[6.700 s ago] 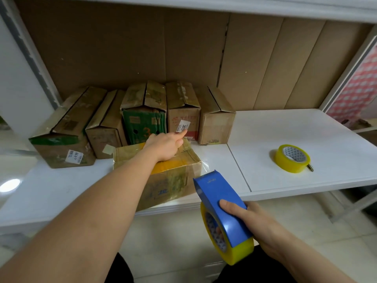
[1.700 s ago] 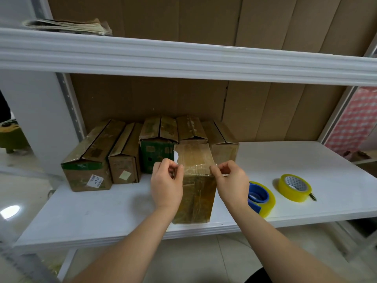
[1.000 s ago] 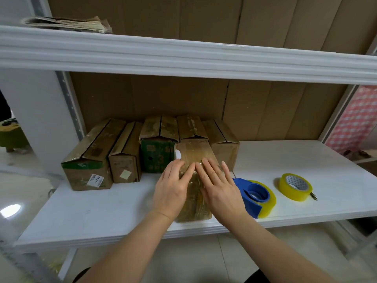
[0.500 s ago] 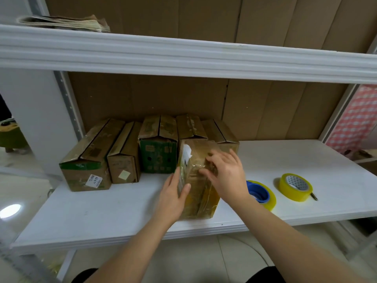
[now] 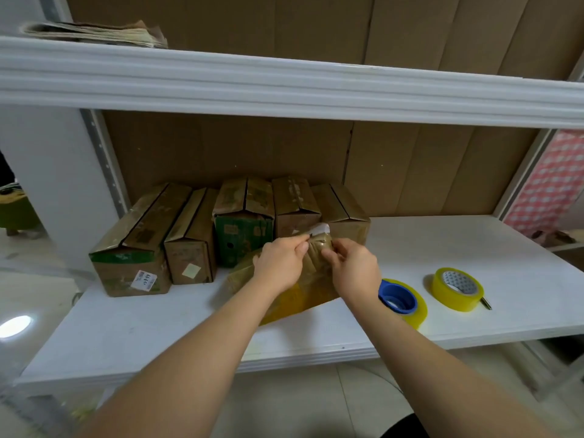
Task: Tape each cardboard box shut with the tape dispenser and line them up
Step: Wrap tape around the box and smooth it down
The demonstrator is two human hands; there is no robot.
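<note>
- White shelf (image 5: 474, 248): five boxes (image 5: 243, 222) rowed at back, tape dispenser (image 5: 399, 300), spare roll (image 5: 456, 287) right.
- My left hand (image 5: 279, 267) and right hand (image 5: 355, 271) pinch closed on tilted front box (image 5: 313, 279).

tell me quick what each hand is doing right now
Left hand: closed, pinching the far end of the front box.
Right hand: closed, pinching the same end.

loose yellow tape roll (image 5: 457, 289) on white shelf (image 5: 474, 248), papers (image 5: 94, 33) above
</note>
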